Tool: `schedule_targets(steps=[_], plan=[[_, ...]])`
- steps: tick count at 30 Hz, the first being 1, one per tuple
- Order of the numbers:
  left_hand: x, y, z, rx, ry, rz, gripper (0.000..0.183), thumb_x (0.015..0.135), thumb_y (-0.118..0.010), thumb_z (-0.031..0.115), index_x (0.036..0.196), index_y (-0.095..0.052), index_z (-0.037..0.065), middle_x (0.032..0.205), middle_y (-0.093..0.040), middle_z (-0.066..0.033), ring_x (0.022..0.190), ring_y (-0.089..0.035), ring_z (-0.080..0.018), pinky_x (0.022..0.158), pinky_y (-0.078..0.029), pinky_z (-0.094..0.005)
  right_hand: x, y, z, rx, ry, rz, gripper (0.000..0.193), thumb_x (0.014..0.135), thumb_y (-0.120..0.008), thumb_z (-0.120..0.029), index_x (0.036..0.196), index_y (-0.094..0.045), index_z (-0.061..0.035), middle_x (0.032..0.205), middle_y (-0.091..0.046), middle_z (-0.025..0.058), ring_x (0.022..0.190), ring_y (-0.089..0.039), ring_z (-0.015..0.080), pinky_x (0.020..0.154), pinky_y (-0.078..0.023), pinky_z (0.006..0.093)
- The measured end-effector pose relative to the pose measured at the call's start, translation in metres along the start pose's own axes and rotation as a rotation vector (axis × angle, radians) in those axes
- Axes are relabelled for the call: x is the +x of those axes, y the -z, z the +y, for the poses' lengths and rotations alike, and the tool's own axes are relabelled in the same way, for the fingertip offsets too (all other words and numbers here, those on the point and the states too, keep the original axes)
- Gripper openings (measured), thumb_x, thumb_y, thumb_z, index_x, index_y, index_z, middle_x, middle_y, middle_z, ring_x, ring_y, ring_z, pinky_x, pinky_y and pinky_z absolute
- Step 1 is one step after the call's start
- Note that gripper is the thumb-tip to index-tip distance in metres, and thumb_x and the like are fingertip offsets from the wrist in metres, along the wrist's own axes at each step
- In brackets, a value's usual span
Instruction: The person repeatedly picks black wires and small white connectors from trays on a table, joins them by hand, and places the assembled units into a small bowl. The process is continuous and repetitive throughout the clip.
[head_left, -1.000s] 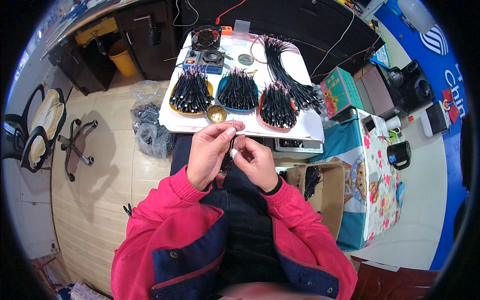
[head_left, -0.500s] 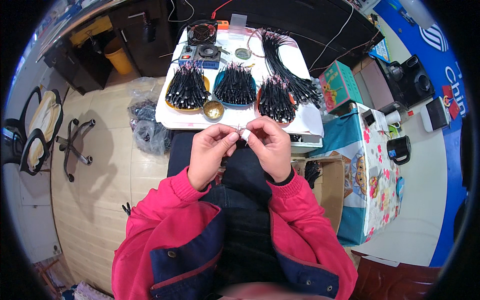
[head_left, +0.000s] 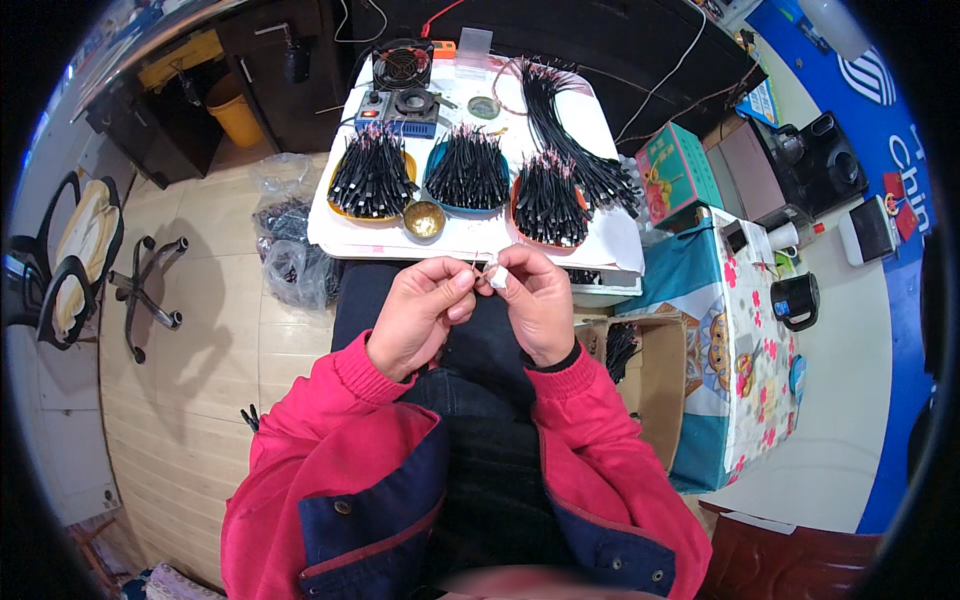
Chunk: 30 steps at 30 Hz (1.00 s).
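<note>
Both hands meet in front of my lap, just off the near edge of the white table (head_left: 460,247). My left hand (head_left: 420,310) pinches a thin wire, its fine end pointing up between the fingertips. A small white piece (head_left: 498,278) sits at the thumb and fingertips of my right hand (head_left: 541,308), close beside the wire; I cannot tell whether it is tape or a wrap. Beyond the hands, black cables with pinkish bare ends fill a yellow dish (head_left: 345,210), a blue dish (head_left: 470,208) and an orange-red dish (head_left: 545,240). A small brass-coloured bowl (head_left: 424,219) stands nearest my left hand.
A blue heating device (head_left: 398,115), a black fan (head_left: 402,66) and a long black cable bundle (head_left: 570,140) occupy the table's back. Right are a cardboard box (head_left: 655,375), a cloth-covered table (head_left: 745,400) and a black mug (head_left: 796,300). Left stand a plastic bag (head_left: 300,270) and chair (head_left: 90,240).
Both hands have come slightly lower and nearer to me. The fingertips have shifted a little around the wire and the white piece; the grip stays closed.
</note>
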<state>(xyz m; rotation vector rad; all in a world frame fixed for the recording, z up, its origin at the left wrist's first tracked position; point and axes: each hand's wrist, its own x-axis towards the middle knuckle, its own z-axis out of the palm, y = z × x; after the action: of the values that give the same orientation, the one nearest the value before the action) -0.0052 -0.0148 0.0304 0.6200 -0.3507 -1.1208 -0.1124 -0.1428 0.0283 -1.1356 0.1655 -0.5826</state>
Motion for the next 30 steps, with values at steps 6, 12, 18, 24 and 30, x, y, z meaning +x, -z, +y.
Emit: schedule_targets(steps=[6,12,18,24,30], plan=[[-0.001,0.003,-0.002,-0.04,0.015,-0.031,0.013,0.097,-0.056,0.009,0.099,-0.063,-0.002,0.09,-0.067,-0.0096,0.06,-0.044,-0.0067,0.056,-0.036,-0.0209,0.0,0.005,0.011,0.295,-0.125,-0.056,0.017,0.092,-0.064,-0.006,0.106,-0.059,0.0016,0.096,-0.065,0.0077,0.085,-0.062,0.0137,0.082,-0.05,0.0271],[0.0,0.007,0.0,-0.036,0.061,-0.065,0.014,0.098,-0.055,0.01,0.1,-0.063,-0.002,0.091,-0.067,-0.0097,0.061,-0.045,-0.0071,0.056,-0.036,-0.021,0.0,0.006,0.006,0.383,-0.227,-0.102,0.017,0.093,-0.063,-0.007,0.106,-0.058,0.0007,0.096,-0.064,0.0071,0.084,-0.06,0.0134,0.08,-0.048,0.0265],[-0.003,0.006,0.004,0.021,0.164,-0.08,0.014,0.097,-0.055,0.009,0.099,-0.063,-0.002,0.089,-0.068,-0.0114,0.061,-0.047,-0.0079,0.055,-0.037,-0.0207,0.0,0.002,-0.011,0.068,-0.133,-0.126,0.016,0.091,-0.067,-0.008,0.1,-0.058,0.0011,0.093,-0.061,0.0053,0.078,-0.059,0.0117,0.07,-0.048,0.0241],[-0.004,0.008,0.006,-0.033,0.197,-0.187,0.015,0.097,-0.056,0.011,0.097,-0.064,-0.002,0.088,-0.068,-0.0129,0.062,-0.049,-0.0085,0.057,-0.039,-0.0199,-0.002,0.0,-0.016,0.008,-0.147,-0.156,0.015,0.091,-0.067,-0.008,0.1,-0.059,0.001,0.093,-0.061,0.0052,0.078,-0.06,0.0119,0.069,-0.049,0.025],[-0.004,0.003,-0.001,0.09,0.025,-0.076,0.015,0.096,-0.057,0.01,0.097,-0.065,-0.002,0.084,-0.067,-0.0123,0.06,-0.047,-0.0081,0.056,-0.038,-0.0194,-0.005,-0.001,-0.008,0.151,-0.135,-0.088,0.015,0.091,-0.066,-0.007,0.102,-0.06,0.0016,0.092,-0.064,0.0036,0.081,-0.061,0.0097,0.077,-0.049,0.0242]])
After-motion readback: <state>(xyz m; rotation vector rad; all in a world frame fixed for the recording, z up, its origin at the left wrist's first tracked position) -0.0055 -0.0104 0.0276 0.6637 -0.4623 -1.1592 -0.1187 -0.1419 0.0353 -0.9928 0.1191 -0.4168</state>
